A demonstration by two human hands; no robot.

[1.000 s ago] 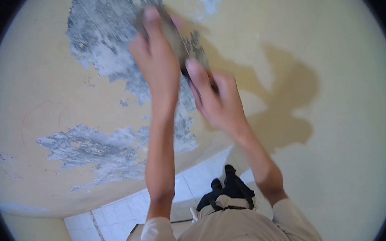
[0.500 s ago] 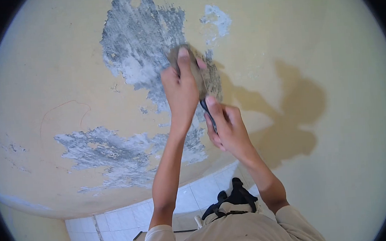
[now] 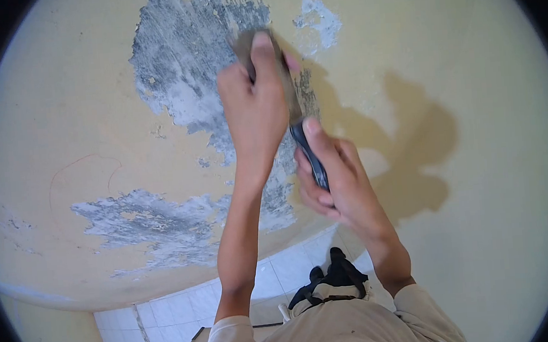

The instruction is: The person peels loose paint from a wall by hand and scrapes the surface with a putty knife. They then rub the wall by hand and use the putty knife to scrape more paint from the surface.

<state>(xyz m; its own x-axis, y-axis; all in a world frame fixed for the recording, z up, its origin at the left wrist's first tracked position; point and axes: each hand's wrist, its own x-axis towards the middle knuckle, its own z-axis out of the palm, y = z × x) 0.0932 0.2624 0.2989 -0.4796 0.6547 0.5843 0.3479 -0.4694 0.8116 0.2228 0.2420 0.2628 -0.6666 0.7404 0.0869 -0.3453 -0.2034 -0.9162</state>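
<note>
Fingers (image 3: 311, 190) of the right hand (image 3: 343, 176) are wrapped around the dark handle (image 3: 314, 158) of a scraper, with the thumb laid along the upper end of the grip. Left hand (image 3: 253, 106): clamped on the blade (image 3: 293, 103) of the same tool, thumb on the face toward the camera. A fingertip of this hand projects past the right edge of the blade; its remaining fingers are largely hidden.

The scraper is located in front of the wall (image 3: 35, 118), between the two hands, tilted with its handle end lower and to the right. The blade end is at the right side of a large grey stripped patch (image 3: 177, 60). This end is blurred, so it cannot be told whether the edge touches the surface.

Around the stripped patch, the wall carries a yellowish coating. A small pale patch (image 3: 322, 24) is located to the upper right of the hands. A second grey patch (image 3: 153, 221) is located below and to the left, with a thin red line (image 3: 84, 159) drawn above it. A shadow (image 3: 418, 138) falls on the wall to the right of the hands.

Below the wall, white floor tiles (image 3: 182, 309) are visible. The person's dark footwear (image 3: 336, 253) is positioned near the wall base. A beige shirt (image 3: 326, 326) occupies the lower margin of the view.
</note>
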